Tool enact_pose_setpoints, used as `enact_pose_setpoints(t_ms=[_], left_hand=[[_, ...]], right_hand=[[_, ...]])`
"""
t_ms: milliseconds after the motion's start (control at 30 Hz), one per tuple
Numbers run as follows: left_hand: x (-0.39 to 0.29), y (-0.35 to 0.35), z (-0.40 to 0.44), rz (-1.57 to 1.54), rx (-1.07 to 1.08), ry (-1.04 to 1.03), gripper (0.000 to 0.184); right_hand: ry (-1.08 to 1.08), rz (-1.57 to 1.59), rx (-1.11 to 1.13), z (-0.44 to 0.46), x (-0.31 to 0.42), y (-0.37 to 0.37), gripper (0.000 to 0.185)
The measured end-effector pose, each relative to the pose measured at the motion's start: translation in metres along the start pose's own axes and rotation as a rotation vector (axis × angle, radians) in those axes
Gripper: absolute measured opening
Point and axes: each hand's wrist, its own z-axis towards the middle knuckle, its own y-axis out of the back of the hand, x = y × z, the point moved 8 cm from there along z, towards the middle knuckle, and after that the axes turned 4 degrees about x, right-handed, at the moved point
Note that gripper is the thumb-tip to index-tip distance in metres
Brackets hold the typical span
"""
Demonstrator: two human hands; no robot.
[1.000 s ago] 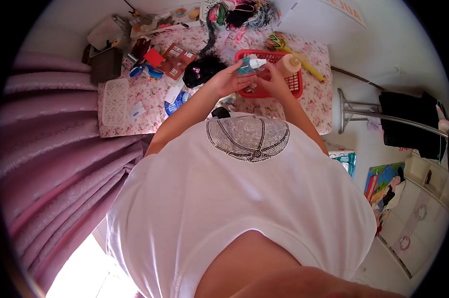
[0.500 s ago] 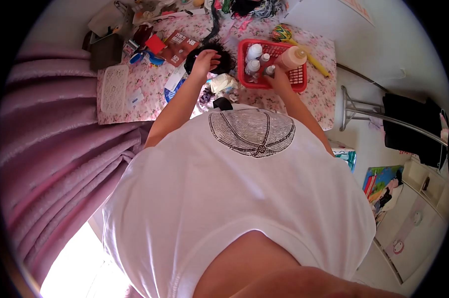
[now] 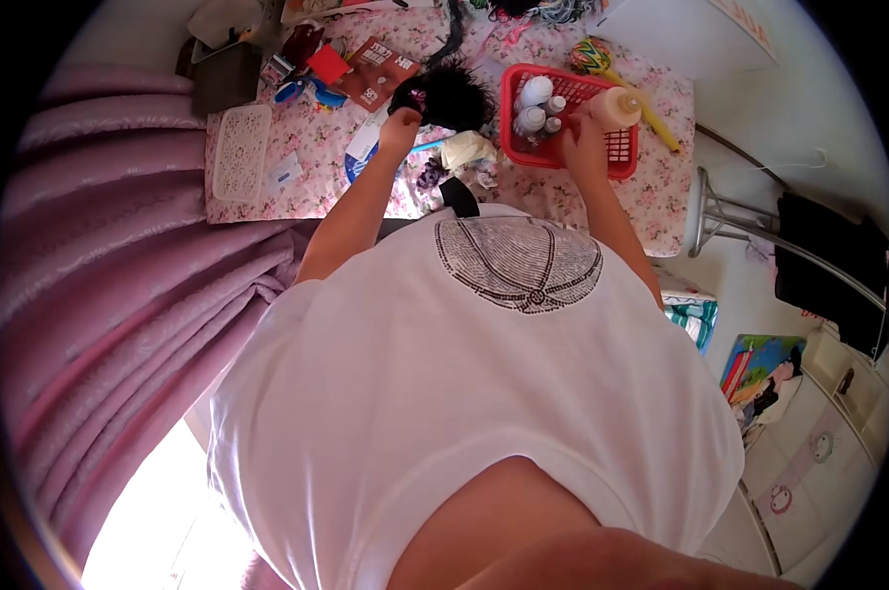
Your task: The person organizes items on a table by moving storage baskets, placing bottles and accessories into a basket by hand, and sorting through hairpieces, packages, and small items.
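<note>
On a floral tablecloth [image 3: 316, 182], my left hand [image 3: 401, 130] has its fingers drawn together at the lower left edge of a black, hair-like bundle [image 3: 454, 96]. What they pinch, if anything, is too small to make out. My right hand [image 3: 586, 146] reaches into a red plastic basket [image 3: 618, 165], its fingertips between a small bottle [image 3: 553, 125] and a large pinkish bottle [image 3: 613, 109] lying tilted over the basket. Its finger pose is partly hidden. White bottles [image 3: 535, 92] stand on the basket's left side.
Left of the bundle lie a brown printed packet [image 3: 380, 71], a red card [image 3: 328, 64] and a white lace-like tray [image 3: 240, 152]. A crumpled cream cloth [image 3: 467, 149] is near the front edge. A yellow stick [image 3: 656, 118] and a multicoloured ball [image 3: 590, 56] lie beside the basket.
My left hand has drawn its spread fingers together and come down to the bundle's edge. My right hand has shifted slightly from the small bottle toward the large one. The view has shifted a little.
</note>
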Motion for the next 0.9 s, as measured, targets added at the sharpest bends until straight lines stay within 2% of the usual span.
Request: enact_pose_setpoints(t_ms=[33, 67, 167, 333, 433, 533, 633, 667, 767, 867, 900], left_hand=[[-0.001, 0.000, -0.004, 0.148, 0.027, -0.017, 0.018], [0.013, -0.004, -0.004, 0.160, 0.091, 0.081, 0.019], [-0.014, -0.008, -0.026, 0.595, 0.144, 0.002, 0.019], [-0.023, -0.009, -0.035, 0.767, 0.145, 0.059, 0.010], [-0.032, -0.007, -0.037, 0.865, 0.234, 0.093, 0.020], [-0.018, 0.009, -0.027, 0.636, 0.052, 0.281, 0.036], [-0.026, 0.023, -0.022, 0.509, -0.195, 0.221, 0.049], [-0.023, 0.024, -0.020, 0.470, -0.184, 0.282, 0.049], [-0.055, 0.030, -0.013, 0.592, -0.335, 0.045, 0.047], [-0.062, 0.011, 0.007, 0.660, -0.146, -0.201, 0.046], [-0.058, 0.008, 0.009, 0.657, -0.103, -0.177, 0.046]], right_hand=[[0.041, -0.018, -0.052, -0.002, 0.007, 0.006, 0.019], [0.021, 0.024, -0.052, -0.004, 0.010, 0.007, 0.019], [-0.021, 0.121, -0.048, -0.010, 0.016, 0.005, 0.017], [-0.036, 0.205, -0.017, -0.015, 0.022, -0.004, 0.013], [-0.008, 0.183, -0.015, -0.014, 0.025, -0.005, 0.013], [-0.010, 0.232, -0.010, -0.013, 0.025, -0.005, 0.013], [-0.021, 0.218, 0.002, -0.012, 0.026, -0.007, 0.013], [-0.027, 0.222, 0.008, -0.012, 0.026, -0.008, 0.013], [-0.038, 0.245, 0.015, -0.010, 0.027, -0.009, 0.013], [-0.023, 0.279, 0.006, -0.009, 0.026, -0.011, 0.013], [-0.007, 0.285, 0.007, -0.009, 0.026, -0.012, 0.013]])
